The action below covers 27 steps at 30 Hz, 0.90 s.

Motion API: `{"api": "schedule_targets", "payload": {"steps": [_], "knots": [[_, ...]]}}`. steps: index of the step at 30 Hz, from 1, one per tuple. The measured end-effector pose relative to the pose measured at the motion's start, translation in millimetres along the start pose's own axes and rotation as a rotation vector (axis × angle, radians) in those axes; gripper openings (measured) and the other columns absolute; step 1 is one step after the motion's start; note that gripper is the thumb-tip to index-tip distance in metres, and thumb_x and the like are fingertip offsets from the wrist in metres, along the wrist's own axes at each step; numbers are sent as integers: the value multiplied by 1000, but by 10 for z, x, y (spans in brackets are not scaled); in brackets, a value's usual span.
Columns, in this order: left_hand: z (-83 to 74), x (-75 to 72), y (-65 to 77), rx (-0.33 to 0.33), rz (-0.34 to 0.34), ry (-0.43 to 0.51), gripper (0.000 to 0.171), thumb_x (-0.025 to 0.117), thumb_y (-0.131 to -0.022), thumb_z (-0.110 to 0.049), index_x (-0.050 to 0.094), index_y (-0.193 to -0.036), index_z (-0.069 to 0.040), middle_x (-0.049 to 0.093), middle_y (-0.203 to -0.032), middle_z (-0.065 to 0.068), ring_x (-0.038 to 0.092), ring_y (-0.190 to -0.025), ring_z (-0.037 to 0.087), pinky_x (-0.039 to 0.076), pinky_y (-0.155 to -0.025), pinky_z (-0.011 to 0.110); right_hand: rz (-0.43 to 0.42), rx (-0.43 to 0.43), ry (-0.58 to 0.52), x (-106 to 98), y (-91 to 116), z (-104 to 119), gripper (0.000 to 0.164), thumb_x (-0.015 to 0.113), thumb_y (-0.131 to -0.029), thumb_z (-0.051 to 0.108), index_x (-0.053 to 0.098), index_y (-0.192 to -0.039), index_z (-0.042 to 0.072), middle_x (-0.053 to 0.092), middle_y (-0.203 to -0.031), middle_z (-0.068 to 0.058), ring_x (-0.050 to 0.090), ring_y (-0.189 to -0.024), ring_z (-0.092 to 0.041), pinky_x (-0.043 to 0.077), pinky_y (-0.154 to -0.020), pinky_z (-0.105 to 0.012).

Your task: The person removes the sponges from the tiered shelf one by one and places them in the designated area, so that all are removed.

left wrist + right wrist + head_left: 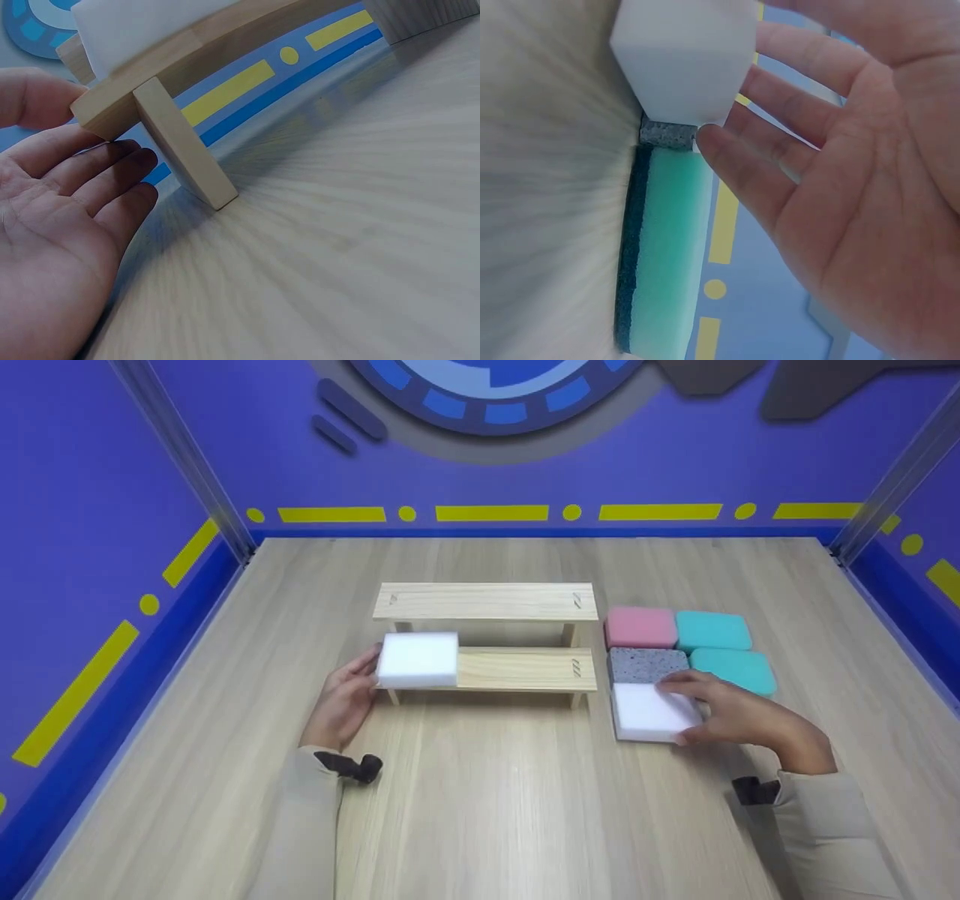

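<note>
A white sponge block (418,658) lies on the left end of the lower step of a small two-tier wooden shelf (525,667). Beside it, my left hand (349,697) pinches the end of that lower plank (112,105), thumb above and fingers below. On the right, my right hand (727,712) holds a second white sponge block (649,712) between thumb and fingers, with fingertips along its right side. That block sits at the front of a cluster of sponges, against a grey speckled one (646,664).
A pink sponge (641,627) and two turquoise sponges (712,630) stand in the cluster right of the shelf. The upper plank (484,601) rises behind the lower one. Blue panels (502,484) with yellow marks enclose the wooden table (510,810) at the back and sides.
</note>
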<state>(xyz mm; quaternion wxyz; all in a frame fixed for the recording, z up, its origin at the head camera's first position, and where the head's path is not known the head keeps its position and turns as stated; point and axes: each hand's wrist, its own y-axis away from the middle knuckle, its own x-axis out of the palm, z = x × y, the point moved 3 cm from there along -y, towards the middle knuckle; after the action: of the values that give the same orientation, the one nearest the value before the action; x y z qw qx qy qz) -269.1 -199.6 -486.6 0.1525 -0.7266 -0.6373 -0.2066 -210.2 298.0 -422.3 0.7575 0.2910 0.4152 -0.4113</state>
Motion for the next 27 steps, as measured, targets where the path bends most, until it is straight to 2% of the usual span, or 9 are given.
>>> {"api": "schedule_targets", "payload": {"steps": [6,9,20,27], "knots": [[6,-11,1,3,-9,-4,64,35,-83,18,24,-145,12,22,-157,21,46,-126,11,45,-95,19,11,17,-11,10,2,-7,69,81,-72,22,55,-131,-3,49,-134,-25,46,-122,-42,43,-97,-59],[6,-12,1,7,-7,-9,64,35,-83,18,24,-145,12,22,-157,22,51,-120,7,46,-95,20,12,8,-11,12,-1,-1,69,81,-71,19,54,-131,-4,48,-134,-25,46,-122,-43,43,-97,-58],[2,-11,3,5,-6,-24,62,35,-84,17,24,-145,12,23,-156,23,50,-121,7,45,-97,20,12,-21,10,21,-18,8,67,80,-69,9,54,-130,-6,49,-132,-25,48,-119,-42,45,-94,-56],[5,-17,-2,-3,-15,-33,60,36,-87,16,25,-146,11,25,-155,23,52,-118,6,45,-96,19,19,-12,19,21,-16,10,66,79,-71,10,54,-130,-6,50,-132,-25,49,-118,-41,45,-93,-55]]}}
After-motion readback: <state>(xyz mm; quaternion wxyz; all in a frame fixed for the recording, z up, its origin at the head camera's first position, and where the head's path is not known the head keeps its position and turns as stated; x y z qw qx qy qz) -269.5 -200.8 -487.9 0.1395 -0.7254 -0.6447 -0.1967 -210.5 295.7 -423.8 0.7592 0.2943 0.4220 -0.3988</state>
